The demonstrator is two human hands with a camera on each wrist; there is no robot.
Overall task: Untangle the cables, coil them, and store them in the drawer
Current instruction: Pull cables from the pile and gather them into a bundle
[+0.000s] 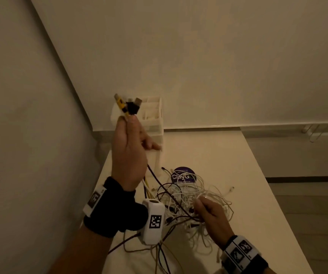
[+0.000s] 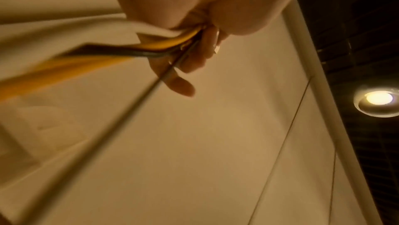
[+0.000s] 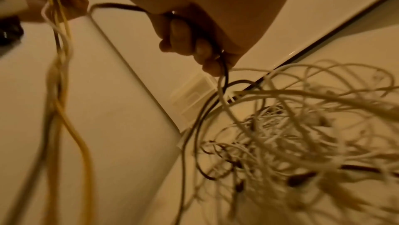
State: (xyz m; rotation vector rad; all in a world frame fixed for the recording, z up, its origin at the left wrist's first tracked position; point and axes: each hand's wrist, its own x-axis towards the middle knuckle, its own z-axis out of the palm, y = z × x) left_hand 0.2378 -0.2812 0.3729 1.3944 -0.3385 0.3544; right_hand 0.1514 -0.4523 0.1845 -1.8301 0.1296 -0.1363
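Observation:
My left hand (image 1: 128, 143) is raised above the table and grips a bunch of cable ends (image 1: 127, 104), yellow, black and white, with their plugs sticking up above the fist. In the left wrist view those cables (image 2: 164, 44) run out of the curled fingers. A tangle of white and dark cables (image 1: 194, 198) lies on the white table (image 1: 258, 184). My right hand (image 1: 210, 212) sits in the tangle and pinches a dark cable (image 3: 215, 44) that leads up toward the left hand. The white drawer unit (image 1: 153, 117) stands at the table's back left corner, partly behind the left hand.
A round purple lid or tin (image 1: 183, 175) marked ClayG lies under the far side of the tangle. Walls close the table in at the left and the back. The table's right edge drops to the floor. A ceiling lamp (image 2: 377, 99) shows in the left wrist view.

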